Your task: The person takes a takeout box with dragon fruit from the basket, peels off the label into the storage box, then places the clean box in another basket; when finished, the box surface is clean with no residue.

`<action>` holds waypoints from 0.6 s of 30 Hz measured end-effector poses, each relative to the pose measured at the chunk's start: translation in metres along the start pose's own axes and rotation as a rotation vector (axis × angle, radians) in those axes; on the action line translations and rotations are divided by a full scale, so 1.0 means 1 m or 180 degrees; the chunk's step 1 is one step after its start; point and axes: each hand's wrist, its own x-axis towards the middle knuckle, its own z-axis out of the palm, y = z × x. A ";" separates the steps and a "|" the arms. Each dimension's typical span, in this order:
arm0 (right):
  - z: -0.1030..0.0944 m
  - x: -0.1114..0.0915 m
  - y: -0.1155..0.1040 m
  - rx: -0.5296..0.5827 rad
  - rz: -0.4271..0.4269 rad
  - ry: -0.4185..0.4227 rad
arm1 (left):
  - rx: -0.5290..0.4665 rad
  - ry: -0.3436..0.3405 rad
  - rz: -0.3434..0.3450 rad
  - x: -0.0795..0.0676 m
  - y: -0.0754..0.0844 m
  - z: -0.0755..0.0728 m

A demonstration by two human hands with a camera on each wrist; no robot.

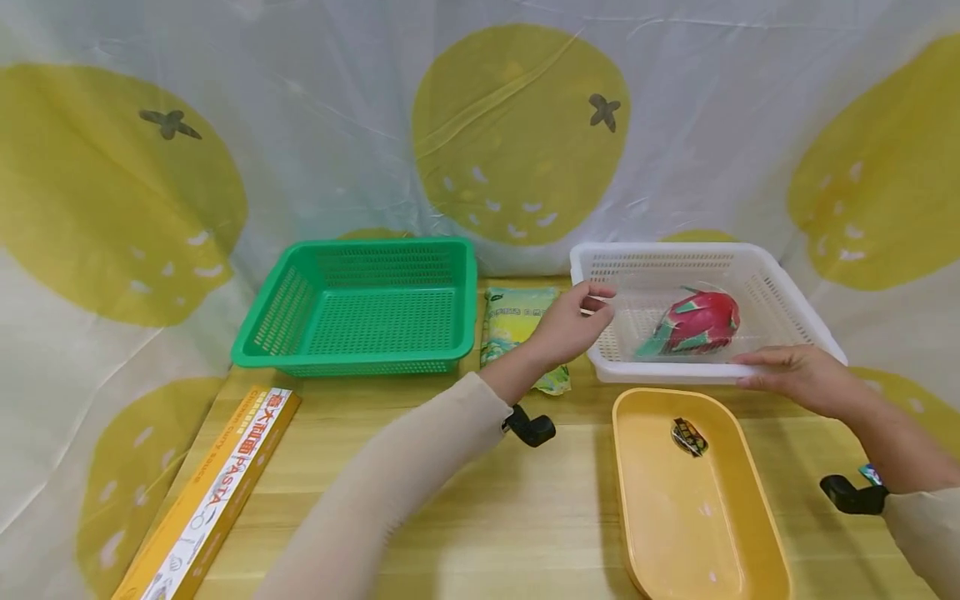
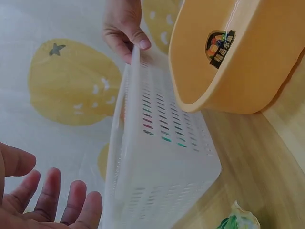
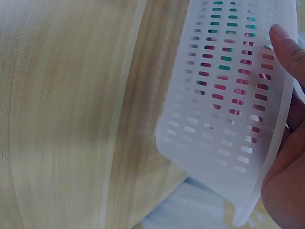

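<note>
A white plastic basket [image 1: 667,372] stands at the back right, with a red and green dragon fruit [image 1: 701,323] in it, seen through clear plastic. My right hand [image 1: 806,379] pinches the basket's front rim near its right corner. In the right wrist view, the thumb [image 3: 288,52] lies against the outside wall, while the other fingers are mostly hidden behind the rim. By the left rim is my left hand [image 1: 573,323], holding nothing; its fingers are spread and loosely bent in the left wrist view. A yellow-green packet [image 1: 517,321] lies partly behind the left hand and forearm.
A green basket [image 1: 352,362] stands at the back left. An orange-yellow tub [image 1: 678,517] with a dark fruit sticker [image 1: 688,437] is in front of the white basket. A long pasta box [image 1: 213,492] lies at left. A fruit-print curtain [image 1: 322,150] hangs behind.
</note>
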 end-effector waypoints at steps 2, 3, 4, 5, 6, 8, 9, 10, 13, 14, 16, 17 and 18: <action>-0.003 0.000 0.002 -0.0003 -0.0025 -0.0015 | 0.0032 -0.0018 0.0065 -0.016 0.000 -0.009; -0.004 0.001 0.003 -0.0015 -0.0033 -0.0015 | 0.0077 -0.0012 0.0084 -0.024 -0.002 -0.013; -0.005 0.001 0.004 -0.0021 -0.0050 -0.0011 | 0.0100 -0.0022 0.0115 -0.032 -0.004 -0.017; -0.006 0.001 0.005 -0.0030 -0.0058 -0.0013 | 0.0121 -0.0036 0.0122 -0.040 -0.006 -0.021; -0.007 0.000 0.007 -0.0034 -0.0066 -0.0029 | 0.0137 -0.0050 0.0137 -0.048 -0.008 -0.025; -0.008 0.000 0.009 -0.0041 -0.0064 -0.0022 | 0.0175 -0.0069 0.0175 -0.064 -0.014 -0.033; -0.009 -0.001 0.010 -0.0053 -0.0057 -0.0021 | 0.0190 -0.0063 0.0185 -0.072 -0.017 -0.036; -0.010 -0.002 0.011 -0.0060 -0.0059 -0.0019 | 0.0198 -0.0054 0.0184 -0.080 -0.020 -0.040; -0.011 -0.003 0.014 -0.0064 -0.0042 -0.0007 | 0.0349 0.0076 0.0201 -0.103 -0.029 -0.051; -0.011 -0.003 0.014 -0.0095 -0.0042 0.0001 | 0.0422 0.0138 0.0201 -0.111 -0.032 -0.055; -0.011 -0.004 0.014 -0.0135 -0.0036 0.0012 | 0.0623 0.0256 0.0227 -0.123 -0.038 -0.064; -0.012 -0.004 0.014 -0.0148 -0.0025 -0.0004 | 0.0726 0.0315 0.0247 -0.128 -0.040 -0.068; -0.012 -0.005 0.014 -0.0161 -0.0029 -0.0011 | 0.0817 0.0382 0.0266 -0.133 -0.043 -0.073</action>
